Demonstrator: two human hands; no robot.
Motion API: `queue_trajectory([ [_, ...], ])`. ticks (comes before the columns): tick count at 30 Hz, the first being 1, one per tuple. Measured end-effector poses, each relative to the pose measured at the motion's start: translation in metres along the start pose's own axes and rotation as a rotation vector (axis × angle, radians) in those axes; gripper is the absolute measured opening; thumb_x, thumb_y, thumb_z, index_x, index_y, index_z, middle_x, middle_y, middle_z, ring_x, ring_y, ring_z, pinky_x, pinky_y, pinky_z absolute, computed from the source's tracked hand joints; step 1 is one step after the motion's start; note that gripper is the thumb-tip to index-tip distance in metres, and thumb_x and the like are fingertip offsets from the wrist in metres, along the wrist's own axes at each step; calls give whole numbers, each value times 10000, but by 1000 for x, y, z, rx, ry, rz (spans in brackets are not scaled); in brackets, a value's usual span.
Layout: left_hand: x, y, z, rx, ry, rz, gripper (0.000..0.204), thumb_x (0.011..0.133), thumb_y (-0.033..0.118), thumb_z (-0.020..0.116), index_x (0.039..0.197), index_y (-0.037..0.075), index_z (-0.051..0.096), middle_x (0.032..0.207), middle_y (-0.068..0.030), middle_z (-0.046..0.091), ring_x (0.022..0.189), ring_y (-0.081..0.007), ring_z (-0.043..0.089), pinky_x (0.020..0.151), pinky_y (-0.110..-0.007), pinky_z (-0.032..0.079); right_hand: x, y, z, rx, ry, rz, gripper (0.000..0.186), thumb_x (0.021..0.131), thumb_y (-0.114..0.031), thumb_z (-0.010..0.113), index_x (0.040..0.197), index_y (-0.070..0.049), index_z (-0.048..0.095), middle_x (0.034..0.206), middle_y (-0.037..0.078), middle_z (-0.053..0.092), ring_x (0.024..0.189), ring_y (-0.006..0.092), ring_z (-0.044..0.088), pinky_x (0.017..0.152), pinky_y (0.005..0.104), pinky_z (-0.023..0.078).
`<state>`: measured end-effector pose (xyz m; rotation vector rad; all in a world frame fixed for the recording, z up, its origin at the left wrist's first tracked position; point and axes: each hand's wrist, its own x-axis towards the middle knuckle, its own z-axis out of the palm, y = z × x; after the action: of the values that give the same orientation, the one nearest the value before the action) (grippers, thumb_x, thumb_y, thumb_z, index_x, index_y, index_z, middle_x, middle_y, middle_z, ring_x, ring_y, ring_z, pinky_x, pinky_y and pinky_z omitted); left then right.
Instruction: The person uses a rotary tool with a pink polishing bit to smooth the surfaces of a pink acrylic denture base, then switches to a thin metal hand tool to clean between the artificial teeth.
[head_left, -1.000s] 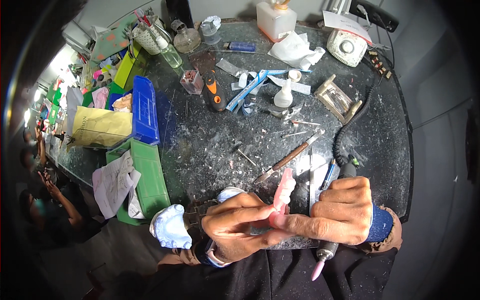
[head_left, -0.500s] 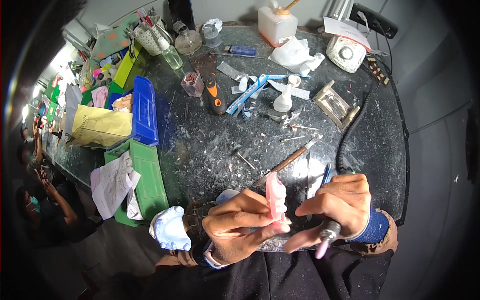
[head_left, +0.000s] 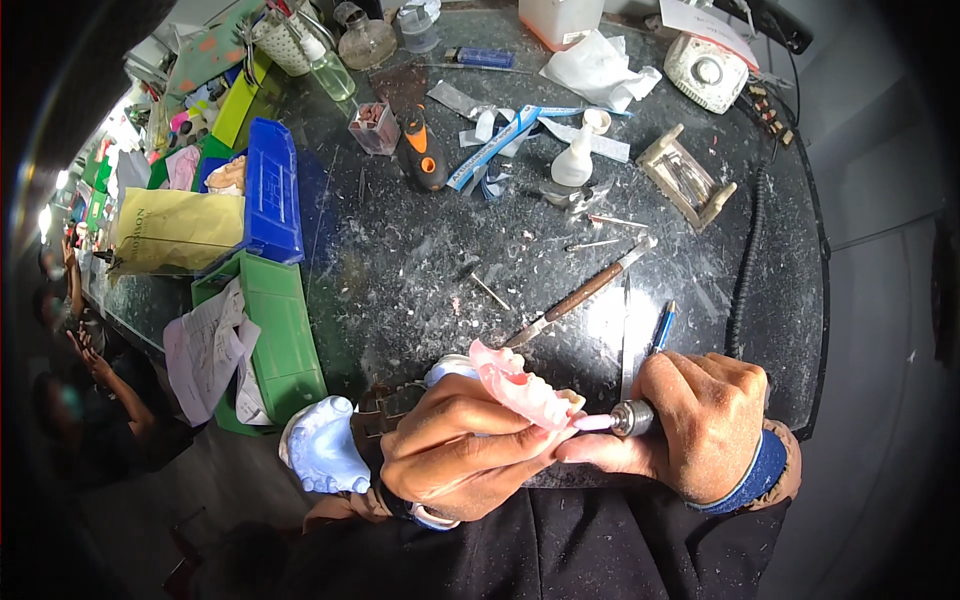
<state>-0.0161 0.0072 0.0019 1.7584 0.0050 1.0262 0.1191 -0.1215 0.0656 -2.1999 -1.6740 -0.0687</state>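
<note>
My left hand (head_left: 460,450) grips a pink denture piece (head_left: 515,385) with pale teeth, raised at an angle above the bench's near edge. My right hand (head_left: 705,430) is curled around a metal rotary handpiece (head_left: 632,418), its thumb reaching toward my left fingertips. The pale pink bit (head_left: 592,423) points left and sits at the denture's lower right end; I cannot tell whether it touches. Left of my hands lies a light blue dental cast (head_left: 325,450) with a metal articulator, partly hidden. A blue pencil (head_left: 663,328) and a wooden-handled wax knife (head_left: 580,295) lie beyond my hands.
Green (head_left: 282,330) and blue (head_left: 275,195) bins with papers line the left. Across the dark bench (head_left: 390,270) are metal tools, paper strips, bottles, an orange-black handle (head_left: 424,150) and a control box (head_left: 705,70). A coiled cord runs along the right. Co-workers' hands show at far left.
The handpiece has swung from pointing toward me to pointing left at the denture. My left hand has tipped the denture from upright to slanted. The view has shifted slightly.
</note>
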Motion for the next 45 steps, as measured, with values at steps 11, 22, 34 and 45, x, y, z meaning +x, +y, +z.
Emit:
queue_trajectory([
  [11,-4,-1,-2,42,-38,4,249,651,-52,762,862,46,674,883,-49,662,863,-210,633,822,-383,518,-5,-2,7,-26,37,9,596,660,-604,693,539,-119,370,439,-19,356,322,116,417,327,249,332],
  [22,4,2,2,-277,-2,-259,176,666,4,793,758,-13,643,774,-152,679,724,-209,683,653,-296,559,4,9,-10,278,33,-226,345,686,-189,681,1016,-92,650,589,-53,463,413,49,486,355,228,370],
  [34,3,-2,11,-598,143,-259,509,778,3,672,1205,-6,396,1165,-246,554,971,-282,627,1073,-465,249,8,9,-8,449,102,-233,337,616,-244,784,836,-26,651,517,-25,504,379,86,492,343,234,327],
  [45,-1,0,6,-279,94,-50,280,790,-32,631,1060,2,564,805,-177,670,843,-264,677,950,-444,423,4,5,0,-128,239,-226,565,640,-542,709,513,-123,352,490,-36,296,361,76,299,358,234,188],
])
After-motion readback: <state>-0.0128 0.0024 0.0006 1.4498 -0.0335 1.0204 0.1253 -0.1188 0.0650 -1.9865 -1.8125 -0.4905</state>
